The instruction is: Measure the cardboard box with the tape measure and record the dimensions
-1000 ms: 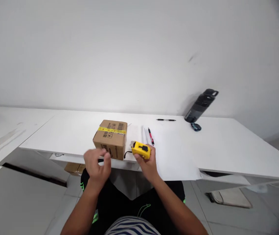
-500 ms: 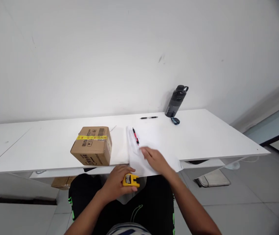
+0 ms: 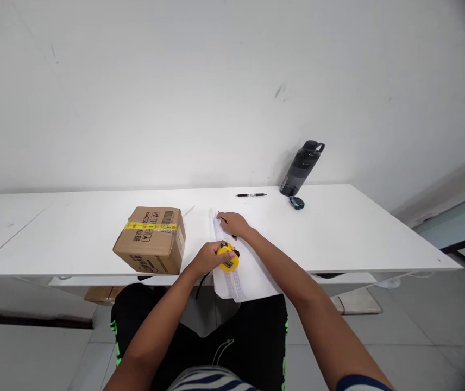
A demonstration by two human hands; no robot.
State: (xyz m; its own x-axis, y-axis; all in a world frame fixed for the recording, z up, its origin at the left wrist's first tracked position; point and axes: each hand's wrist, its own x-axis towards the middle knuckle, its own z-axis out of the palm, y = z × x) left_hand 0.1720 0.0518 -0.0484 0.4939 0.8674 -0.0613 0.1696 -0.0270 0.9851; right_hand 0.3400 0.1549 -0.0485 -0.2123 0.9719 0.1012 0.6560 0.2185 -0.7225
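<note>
My left hand is closed around a yellow tape measure with black parts, over the near part of some white paper sheets. My right hand rests at the upper left of the sheets with its fingers bent together; what they hold, if anything, I cannot make out. A dark pen end shows just beneath this hand, and the rest of the pen is covered. Along the paper's left side runs a pale patterned strip. Left of my hands sits a closed cardboard box with yellow tape across it.
A black pen lies toward the back of the white table. Behind on the right, a dark bottle stands near the wall, with a small dark round object in front. Another cardboard box is under the table.
My left hand has lifted the tape measure from above my lap up over the paper. My right hand has moved forward and left, covering most of the red and black pen.
</note>
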